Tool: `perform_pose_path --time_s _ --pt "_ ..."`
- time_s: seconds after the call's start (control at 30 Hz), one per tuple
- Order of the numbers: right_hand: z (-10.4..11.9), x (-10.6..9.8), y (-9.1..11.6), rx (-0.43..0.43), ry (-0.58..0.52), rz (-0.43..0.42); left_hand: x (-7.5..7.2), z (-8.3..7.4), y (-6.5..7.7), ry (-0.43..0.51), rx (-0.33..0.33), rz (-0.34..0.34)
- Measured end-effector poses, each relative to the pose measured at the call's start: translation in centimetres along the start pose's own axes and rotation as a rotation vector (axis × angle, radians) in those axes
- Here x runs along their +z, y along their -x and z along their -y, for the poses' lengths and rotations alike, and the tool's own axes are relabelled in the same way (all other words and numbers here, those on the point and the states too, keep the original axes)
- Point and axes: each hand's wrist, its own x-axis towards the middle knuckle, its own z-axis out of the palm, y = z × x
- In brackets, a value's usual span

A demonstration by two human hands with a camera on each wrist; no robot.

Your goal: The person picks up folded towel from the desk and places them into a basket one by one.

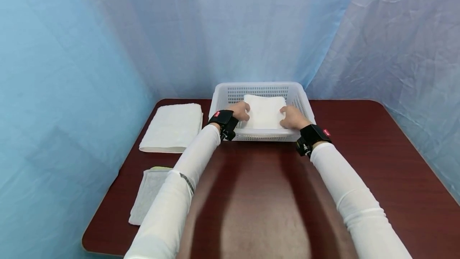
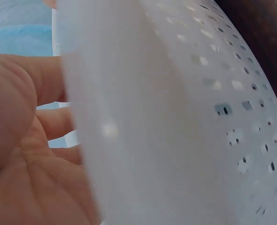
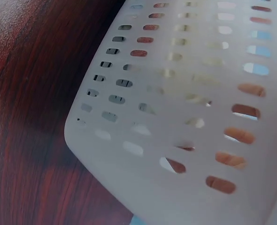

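Note:
A folded white towel [image 1: 264, 111] lies inside a white perforated plastic basket [image 1: 262, 132] at the far side of the table. My left hand [image 1: 240, 111] reaches over the front rim to the towel's left edge, thumb and fingers apart. At the right edge, my right hand [image 1: 292, 118] is held the same way. In the left wrist view the basket wall [image 2: 213, 117] covers part of the left hand [image 2: 30, 140], whose fingers are slightly bent. The right wrist view is mostly basket wall [image 3: 166, 108], with bits of the hand showing through its slots.
Left of the basket lies a larger folded white towel [image 1: 174, 127]. Nearer, a grey folded cloth [image 1: 149, 195] with a yellow-green edge is partly under my left sleeve. Blue curtains [image 1: 215, 31] stand behind and beside the dark red-brown table [image 1: 377, 151].

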Motion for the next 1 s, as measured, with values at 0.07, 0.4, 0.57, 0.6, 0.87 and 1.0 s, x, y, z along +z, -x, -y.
perform_pose_path --time_s 0.07,0.4,0.57,0.6,0.87,1.0 --pt "0.0 -0.1 0.0 0.000 0.007 -0.003 0.0 0.2 -0.3 -0.022 -0.015 -0.004" --pt "0.1 -0.3 -0.1 -0.005 0.020 -0.004 0.2 0.5 -0.5 0.022 -0.087 0.019" --pt "0.2 -0.6 -0.2 0.000 0.035 0.002 0.0 0.9 -0.8 -0.003 -0.037 0.021" --pt "0.3 -0.7 -0.2 -0.002 0.037 0.001 -0.1 1.0 -0.9 -0.009 -0.025 0.023" --pt "0.3 -1.2 -0.4 -0.024 0.031 -0.008 -0.7 1.0 -1.0 0.019 0.020 0.014" --pt "0.3 -1.4 -0.4 -0.041 0.026 -0.012 -0.8 0.7 -0.9 0.020 0.021 0.006"
